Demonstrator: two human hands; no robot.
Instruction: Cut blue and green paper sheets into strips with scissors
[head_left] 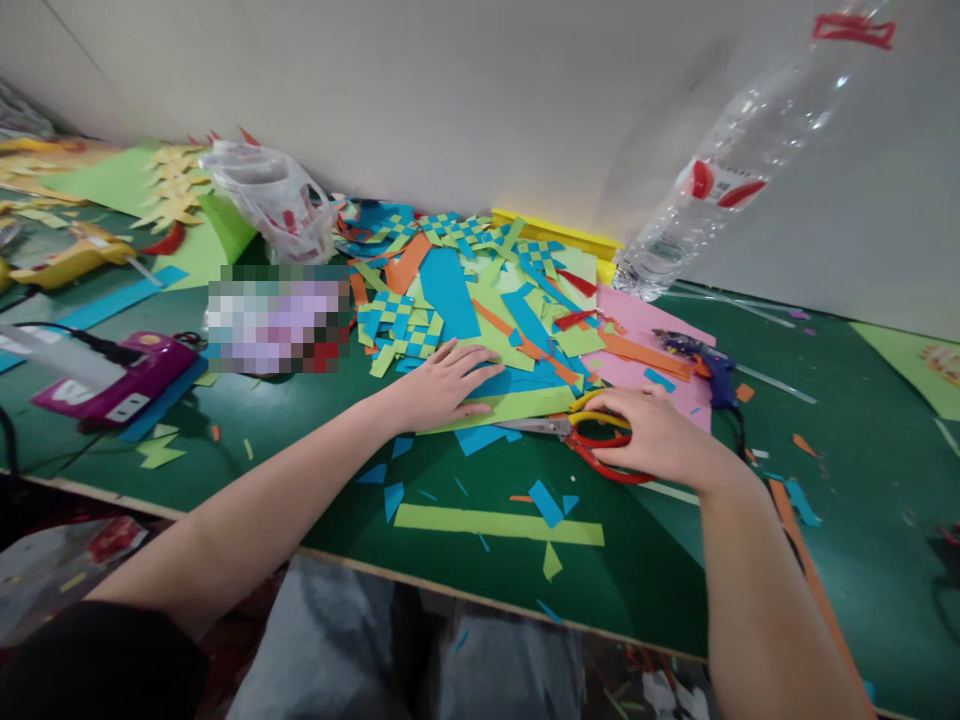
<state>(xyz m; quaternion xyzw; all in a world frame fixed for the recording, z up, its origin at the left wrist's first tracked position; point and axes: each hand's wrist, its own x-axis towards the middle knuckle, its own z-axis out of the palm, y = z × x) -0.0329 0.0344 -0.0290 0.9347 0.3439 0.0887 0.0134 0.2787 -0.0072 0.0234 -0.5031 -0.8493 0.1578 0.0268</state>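
My left hand (450, 385) lies flat with its fingers spread over blue paper and the edge of a light green paper strip (529, 405). To its right, my right hand (649, 425) has its fingers closed on the handles of a pair of scissors (604, 450), one loop yellow and one red. The metal blades point left, just below the green strip; their tips are near the blue scraps. Behind my hands is a heap of blue, green and orange paper pieces (450, 290), with checkered woven ones among them. Another green strip (499, 524) rests nearer the table edge.
A large plastic bottle (712, 190) leans at the back right, by pink paper (686, 390) and a blue tool (721, 375). On the left are a purple power strip (124, 375), a yellow glue gun (79, 255) and a plastic bag (274, 195). Small scraps dot the green table (330, 490).
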